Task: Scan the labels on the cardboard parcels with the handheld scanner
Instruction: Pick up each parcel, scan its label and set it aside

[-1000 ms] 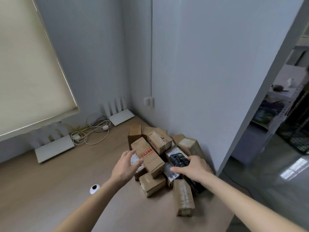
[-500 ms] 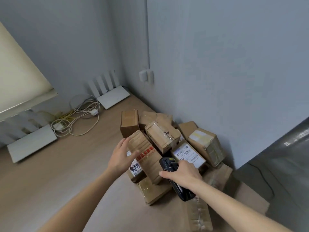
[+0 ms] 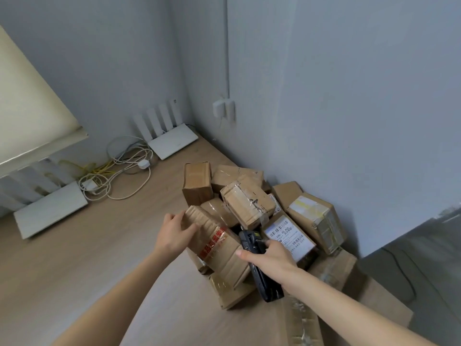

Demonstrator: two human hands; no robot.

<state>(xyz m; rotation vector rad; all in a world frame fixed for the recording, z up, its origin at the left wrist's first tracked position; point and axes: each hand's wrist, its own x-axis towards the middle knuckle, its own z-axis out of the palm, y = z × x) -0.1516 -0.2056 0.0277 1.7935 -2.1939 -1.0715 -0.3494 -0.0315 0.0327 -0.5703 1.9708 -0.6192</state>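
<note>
On the wooden worktop (image 3: 99,245) in the corner, left hand (image 3: 174,233) is gripping a taped parcel (image 3: 214,245), right hand (image 3: 272,258) is holding the scanner (image 3: 252,243); tugging risks the pile (image 3: 249,203) toppling.

label (image 3: 289,233) print blurred; scanner (image 3: 259,268) middle perhaps under right hand (image 3: 272,258).
</note>
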